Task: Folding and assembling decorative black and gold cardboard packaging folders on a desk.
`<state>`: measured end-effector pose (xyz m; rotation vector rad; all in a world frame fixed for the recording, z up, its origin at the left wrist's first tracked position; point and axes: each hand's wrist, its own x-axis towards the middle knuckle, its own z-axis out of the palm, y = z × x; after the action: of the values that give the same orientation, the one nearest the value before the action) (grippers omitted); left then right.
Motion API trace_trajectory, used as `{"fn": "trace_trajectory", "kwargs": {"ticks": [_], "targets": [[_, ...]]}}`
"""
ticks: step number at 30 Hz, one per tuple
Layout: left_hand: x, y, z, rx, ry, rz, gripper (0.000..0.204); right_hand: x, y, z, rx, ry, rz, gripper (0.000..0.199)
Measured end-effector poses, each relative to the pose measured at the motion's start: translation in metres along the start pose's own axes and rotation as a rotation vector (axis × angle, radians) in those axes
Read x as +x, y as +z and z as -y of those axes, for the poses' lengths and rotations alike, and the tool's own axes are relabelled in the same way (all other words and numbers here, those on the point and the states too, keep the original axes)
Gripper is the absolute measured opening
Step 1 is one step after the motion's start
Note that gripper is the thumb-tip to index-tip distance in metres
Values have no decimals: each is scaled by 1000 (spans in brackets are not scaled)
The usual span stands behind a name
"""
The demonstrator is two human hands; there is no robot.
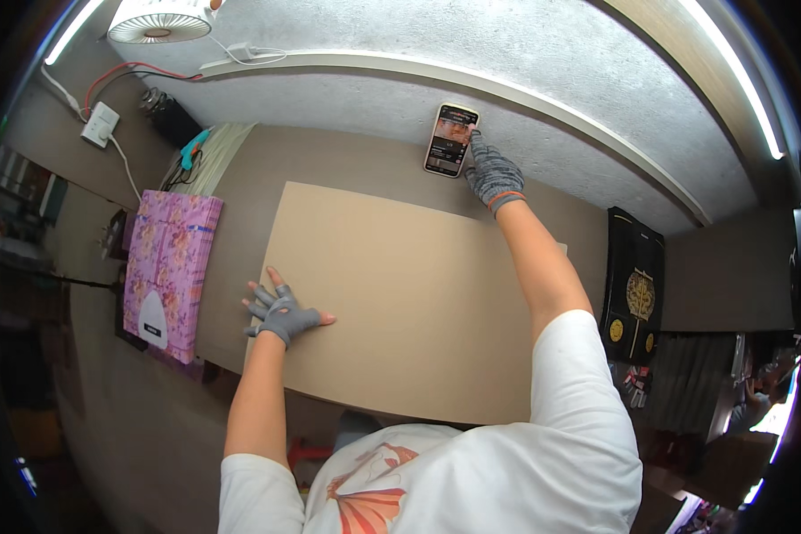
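Note:
A large tan cardboard sheet (405, 303) lies flat on the brown table before me. My left hand (285, 319), in a grey fingerless glove, rests on the sheet's left edge with its fingers spread and nothing held. Beyond the sheet's far edge a phone (450, 141) with a lit screen leans against the wall. My right hand (494, 174), in a mottled grey knit glove with an orange cuff, reaches to the phone. Its stretched fingertip is at the right side of the screen; the other fingers are partly hidden.
At the left are a purple floral package (171, 258), a bundle of pale strips (225, 156) with a teal-handled tool (192, 149), and a black bottle (171, 116). A power strip (101, 125) and white fan (160, 25) are beyond. A black printed bag (633, 285) stands at the right.

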<state>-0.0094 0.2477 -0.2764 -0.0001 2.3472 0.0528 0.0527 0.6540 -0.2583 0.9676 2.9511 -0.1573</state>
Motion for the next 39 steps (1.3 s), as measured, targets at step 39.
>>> {"fn": "trace_trajectory", "kwargs": {"ticks": [39], "targets": [[7,8,1,-18,-1,-31,157,-66,51,-2,191,87,138,61]]}}
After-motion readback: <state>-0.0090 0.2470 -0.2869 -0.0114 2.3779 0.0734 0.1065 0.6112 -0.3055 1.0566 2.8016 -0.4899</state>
